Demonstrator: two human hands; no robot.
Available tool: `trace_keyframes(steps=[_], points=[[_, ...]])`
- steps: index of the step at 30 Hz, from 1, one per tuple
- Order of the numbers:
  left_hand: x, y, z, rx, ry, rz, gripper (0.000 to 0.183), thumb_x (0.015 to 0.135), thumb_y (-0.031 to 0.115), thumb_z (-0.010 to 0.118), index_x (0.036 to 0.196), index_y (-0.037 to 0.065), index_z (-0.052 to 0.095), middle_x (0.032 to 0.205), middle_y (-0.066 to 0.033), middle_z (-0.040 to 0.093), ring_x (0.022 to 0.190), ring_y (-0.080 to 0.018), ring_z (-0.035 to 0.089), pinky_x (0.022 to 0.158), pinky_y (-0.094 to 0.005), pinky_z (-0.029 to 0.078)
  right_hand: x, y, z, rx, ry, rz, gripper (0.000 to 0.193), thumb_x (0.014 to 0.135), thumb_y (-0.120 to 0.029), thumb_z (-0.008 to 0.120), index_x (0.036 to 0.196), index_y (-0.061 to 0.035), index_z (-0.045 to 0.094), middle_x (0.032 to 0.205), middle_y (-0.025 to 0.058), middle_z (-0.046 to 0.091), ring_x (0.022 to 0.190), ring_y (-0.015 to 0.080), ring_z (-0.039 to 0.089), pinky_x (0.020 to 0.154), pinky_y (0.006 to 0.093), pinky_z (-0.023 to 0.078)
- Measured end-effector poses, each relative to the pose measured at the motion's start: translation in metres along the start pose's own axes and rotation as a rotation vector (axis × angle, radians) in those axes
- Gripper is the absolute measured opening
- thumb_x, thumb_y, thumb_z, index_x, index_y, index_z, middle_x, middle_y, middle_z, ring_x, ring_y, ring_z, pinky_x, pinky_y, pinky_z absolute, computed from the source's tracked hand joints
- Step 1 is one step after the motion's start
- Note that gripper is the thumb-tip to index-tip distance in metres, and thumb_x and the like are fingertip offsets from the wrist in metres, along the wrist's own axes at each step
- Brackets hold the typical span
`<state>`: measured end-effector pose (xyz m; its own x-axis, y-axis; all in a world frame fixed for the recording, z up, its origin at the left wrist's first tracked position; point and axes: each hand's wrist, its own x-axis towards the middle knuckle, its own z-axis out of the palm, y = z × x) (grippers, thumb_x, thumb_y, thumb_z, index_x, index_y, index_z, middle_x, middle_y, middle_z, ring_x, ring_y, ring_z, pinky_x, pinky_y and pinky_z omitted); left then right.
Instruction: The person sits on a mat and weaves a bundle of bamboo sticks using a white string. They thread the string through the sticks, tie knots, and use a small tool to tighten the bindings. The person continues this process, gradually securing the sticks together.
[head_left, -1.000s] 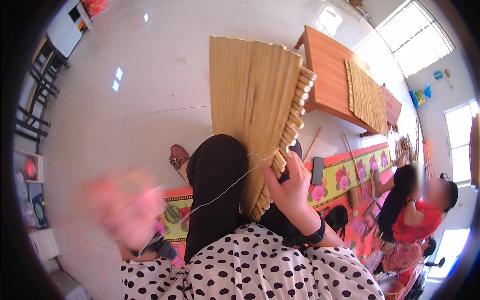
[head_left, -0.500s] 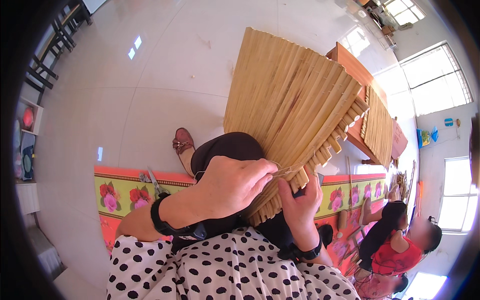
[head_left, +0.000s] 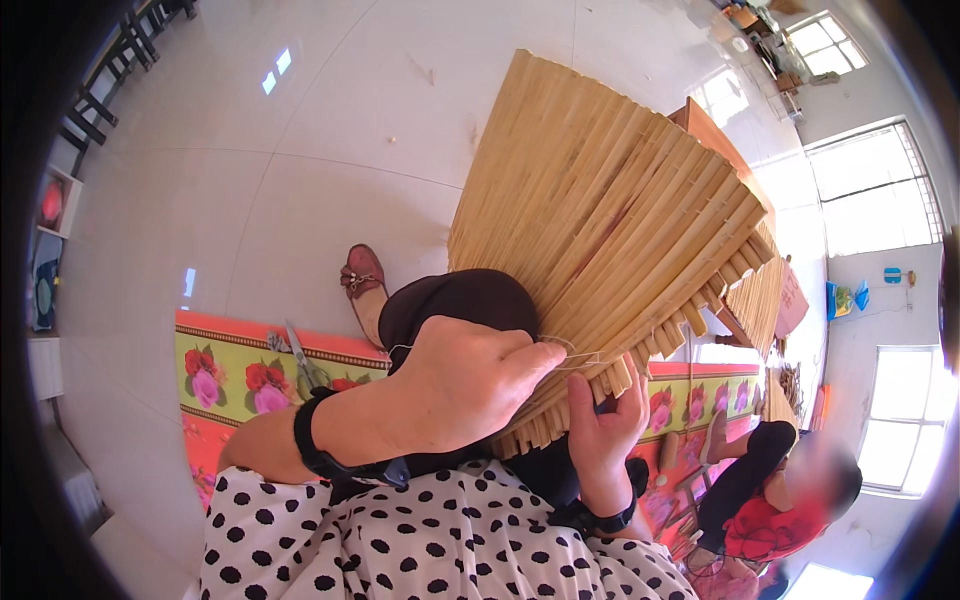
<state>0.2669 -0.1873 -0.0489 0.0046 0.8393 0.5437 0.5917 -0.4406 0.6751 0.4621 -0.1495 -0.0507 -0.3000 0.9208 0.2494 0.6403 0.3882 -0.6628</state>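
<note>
A large mat of straw-coloured reed-like stalks (head_left: 570, 170), bound side by side with thin thread, lies over my lap and spreads away to the far right. Its cut stalk ends stick out unevenly along the right edge. My left hand (head_left: 460, 385) is closed above the near part of the mat, thumb and finger pinching a fine pale thread (head_left: 585, 357) that runs to the edge stalks. At that edge my right hand (head_left: 608, 425) grips the stalks, thumb on the near side; some of its fingers are hidden behind them.
Scissors (head_left: 298, 348) rest on a red-and-yellow flowered cloth (head_left: 225, 375) at left. Beyond the mat stands a wooden table (head_left: 703, 127) with another stalk mat (head_left: 757, 300). A person in red (head_left: 775, 515) sits at lower right. Dark stools (head_left: 95, 115) line the far left.
The mat's far part has shifted right in the view. My left hand has moved slightly right with the thread pinched, and my right hand keeps its hold on the edge.
</note>
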Motion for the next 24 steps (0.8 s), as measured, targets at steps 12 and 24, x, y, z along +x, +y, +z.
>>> trace_keyframes(steps=[12, 24], points=[[0.0, -0.001, 0.0, -0.012, -0.026, 0.011, 0.027, 0.07, 0.001, 0.072, 0.096, 0.004, 0.068, 0.063, -0.0023, 0.058, 0.051, -0.0193, 0.058, 0.045, -0.0295, 0.046, -0.008, 0.01, 0.006, 0.065, 0.068, 0.091, 0.046, 0.076, -0.018, 0.08, 0.114, 0.0014, 0.063, 0.099, 0.0177, 0.067, 0.114, 0.0507, 0.054, 0.098, 0.0513, 0.041], [0.002, 0.0, -0.001, 0.018, -0.042, 0.017, 0.027, 0.07, 0.0, 0.072, 0.096, 0.004, 0.068, 0.063, -0.0018, 0.058, 0.051, -0.0194, 0.058, 0.045, -0.0301, 0.046, -0.006, 0.004, 0.001, 0.057, 0.013, 0.092, 0.041, 0.076, -0.014, 0.078, 0.111, 0.0018, 0.064, 0.094, 0.0188, 0.066, 0.103, 0.047, 0.059, 0.093, 0.0481, 0.044]])
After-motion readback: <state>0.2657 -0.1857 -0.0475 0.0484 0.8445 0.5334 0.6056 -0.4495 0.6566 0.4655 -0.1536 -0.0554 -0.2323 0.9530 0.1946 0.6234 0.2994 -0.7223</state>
